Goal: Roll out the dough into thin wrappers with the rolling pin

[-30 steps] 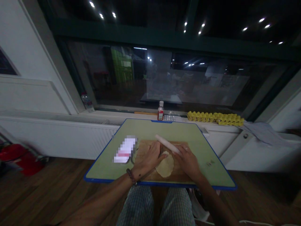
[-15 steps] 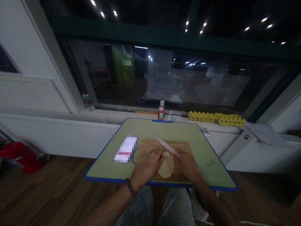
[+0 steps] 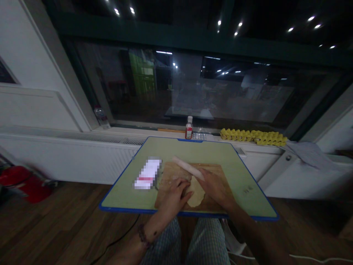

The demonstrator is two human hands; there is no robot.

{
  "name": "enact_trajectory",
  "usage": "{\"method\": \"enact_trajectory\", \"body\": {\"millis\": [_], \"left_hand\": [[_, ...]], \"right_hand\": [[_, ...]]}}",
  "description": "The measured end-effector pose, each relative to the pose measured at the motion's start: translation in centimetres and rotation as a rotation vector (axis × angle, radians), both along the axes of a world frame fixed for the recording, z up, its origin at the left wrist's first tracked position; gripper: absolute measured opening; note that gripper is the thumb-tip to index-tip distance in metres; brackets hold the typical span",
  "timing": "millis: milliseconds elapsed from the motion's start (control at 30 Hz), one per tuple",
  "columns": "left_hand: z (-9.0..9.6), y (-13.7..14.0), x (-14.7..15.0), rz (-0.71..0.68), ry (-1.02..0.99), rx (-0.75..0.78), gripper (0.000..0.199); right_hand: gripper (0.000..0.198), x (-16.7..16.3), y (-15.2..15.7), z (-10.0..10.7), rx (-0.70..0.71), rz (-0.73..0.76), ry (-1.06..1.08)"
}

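Note:
A flat, roundish sheet of dough (image 3: 196,193) lies on a wooden board (image 3: 220,176). My right hand (image 3: 216,187) grips the near right end of a pale rolling pin (image 3: 186,166), which slants up to the left over the dough's far edge. At the dough's left side is my left hand (image 3: 175,193), its thumb apart from the curled fingers and the fingertips at the dough's edge. Part of the dough is hidden under the pin and the right hand.
The board rests on a small green table (image 3: 121,195) with a blue rim. A lit phone (image 3: 148,173) lies left of the board. Behind, on the sill, stand a small bottle (image 3: 189,129) and a yellow egg carton (image 3: 253,137). A red fire extinguisher (image 3: 24,184) is at far left.
The rolling pin's far end has shifted left, along with my right hand slightly. My left hand has drawn back a little to the left, thumb and fingers wider apart.

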State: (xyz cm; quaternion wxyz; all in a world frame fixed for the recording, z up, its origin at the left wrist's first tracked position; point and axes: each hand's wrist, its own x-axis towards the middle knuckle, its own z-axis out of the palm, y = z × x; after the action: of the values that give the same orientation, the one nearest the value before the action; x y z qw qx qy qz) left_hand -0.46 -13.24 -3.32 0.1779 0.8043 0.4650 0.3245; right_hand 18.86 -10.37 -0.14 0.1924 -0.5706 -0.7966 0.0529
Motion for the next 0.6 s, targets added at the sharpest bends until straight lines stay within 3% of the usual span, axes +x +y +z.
{"method": "enact_trajectory", "body": {"millis": [200, 600], "left_hand": [[0.1, -0.7, 0.4, -0.004, 0.116, 0.024, 0.038], [-1.2, -2.1, 1.6, 0.059, 0.323, 0.204, 0.040]], "right_hand": [[0.036, 0.1, 0.7, -0.4, -0.022, 0.092, -0.075], [0.044, 1.8, 0.1, -0.5, -0.039, 0.283, -0.023]]}}
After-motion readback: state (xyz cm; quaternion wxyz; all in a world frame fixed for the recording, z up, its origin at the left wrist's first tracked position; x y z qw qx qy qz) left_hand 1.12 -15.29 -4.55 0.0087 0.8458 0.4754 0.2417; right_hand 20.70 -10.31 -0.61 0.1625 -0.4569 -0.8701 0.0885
